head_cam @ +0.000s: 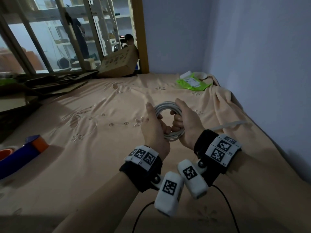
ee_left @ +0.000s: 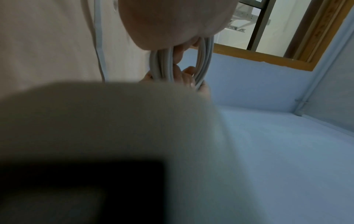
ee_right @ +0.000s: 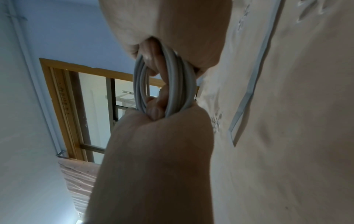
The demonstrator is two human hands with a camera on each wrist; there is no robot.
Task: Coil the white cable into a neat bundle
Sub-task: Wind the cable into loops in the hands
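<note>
Evidently the white round cable (head_cam: 168,122) is already wound into several stacked loops, held above the peach embroidered bedsheet (head_cam: 101,118). Your left hand (head_cam: 155,130) and right hand (head_cam: 186,123) each curl fingers round opposite sides. Loose tail, if any, is not visible; securing remains.

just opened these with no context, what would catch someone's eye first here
First, the white cable, wound into a round coil and held up over the peach bedsheet at the centre of the head view. The left hand and right hand grip it from either side, fingers hooked through the ring. Next, a bright green packet lies near the far wall, and a blue and orange tape dispenser sits at the left edge.
</note>
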